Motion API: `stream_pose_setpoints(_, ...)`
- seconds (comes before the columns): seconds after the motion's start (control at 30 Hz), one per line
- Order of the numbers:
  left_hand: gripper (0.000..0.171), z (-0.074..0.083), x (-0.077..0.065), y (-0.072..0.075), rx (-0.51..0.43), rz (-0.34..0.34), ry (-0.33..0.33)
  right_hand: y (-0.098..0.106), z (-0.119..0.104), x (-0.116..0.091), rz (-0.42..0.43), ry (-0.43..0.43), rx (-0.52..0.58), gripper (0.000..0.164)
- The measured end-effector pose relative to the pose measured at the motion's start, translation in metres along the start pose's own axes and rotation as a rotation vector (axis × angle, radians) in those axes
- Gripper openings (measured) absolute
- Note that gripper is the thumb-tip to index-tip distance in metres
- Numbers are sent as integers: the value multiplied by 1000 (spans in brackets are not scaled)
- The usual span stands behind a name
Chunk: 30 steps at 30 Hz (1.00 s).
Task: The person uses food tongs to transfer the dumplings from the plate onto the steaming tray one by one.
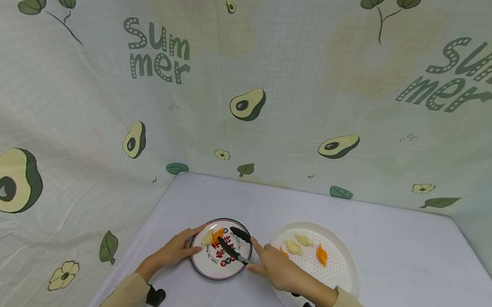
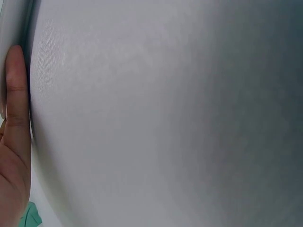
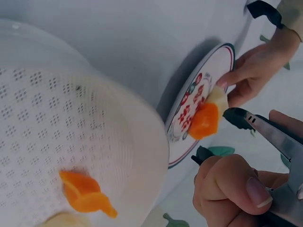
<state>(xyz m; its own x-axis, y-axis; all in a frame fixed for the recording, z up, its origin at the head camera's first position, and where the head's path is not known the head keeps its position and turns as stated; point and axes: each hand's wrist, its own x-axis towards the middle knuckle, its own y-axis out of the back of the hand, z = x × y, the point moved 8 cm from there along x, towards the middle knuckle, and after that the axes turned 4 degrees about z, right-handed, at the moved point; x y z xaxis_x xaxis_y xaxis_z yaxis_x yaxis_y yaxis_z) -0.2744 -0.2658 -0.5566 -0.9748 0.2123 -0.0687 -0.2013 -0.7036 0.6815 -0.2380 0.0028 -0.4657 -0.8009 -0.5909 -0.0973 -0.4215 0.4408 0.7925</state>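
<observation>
Right hand (image 1: 278, 269): curled round black-tipped metal tongs (image 1: 229, 249); tips parted, nothing between them.
Pieces: an orange chunk (image 1: 218, 234) and a pale yellow chunk (image 1: 207, 238), ahead-left of that hand, near the lower tip.
Plate: glossy white, round, dark-rimmed (image 1: 206, 268); left of the right hand, under both chunks.
Left hand (image 1: 179, 248): thumb and fingers pinch the plate's edge; best kept steady.
Handling: close the tips gently; the chunks look soft.
Edges: white round perforated tray (image 1: 346, 262) right of the right hand; its rim could catch the wrist.
Open room: pale tabletop (image 1: 246, 201), beyond both hands.
</observation>
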Motion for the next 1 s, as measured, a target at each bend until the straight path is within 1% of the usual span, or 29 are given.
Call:
stream_pose_setpoints(0.17, 69, 3, 0, 1, -5, -1, -22, -10, -8, 8, 29, -31, -2, 79)
stream_pose_setpoints(0.4, 68, 5, -2, 2, -13, -6, -50, -22, -10, 14, 13, -82, 36, 78)
stream_pose_setpoints(0.5, 68, 6, -2, 2, -17, -8, -66, -25, -10, 16, 22, -84, 51, 78)
stream_pose_setpoints(0.7, 68, 6, -3, 1, -43, -15, -92, -26, -9, 18, 13, -99, 93, 77)
stream_pose_setpoints(0.77, 68, 6, -3, 1, -54, -18, -93, -26, -9, 17, 7, -110, 99, 76)
stream_pose_setpoints(0.87, 68, 4, -2, 0, -42, -16, -87, -25, -8, 16, -2, -119, 97, 76)
stream_pose_setpoints(1.0, 69, 3, -1, 0, -32, -14, -62, -22, -6, 14, -2, -114, 54, 76)
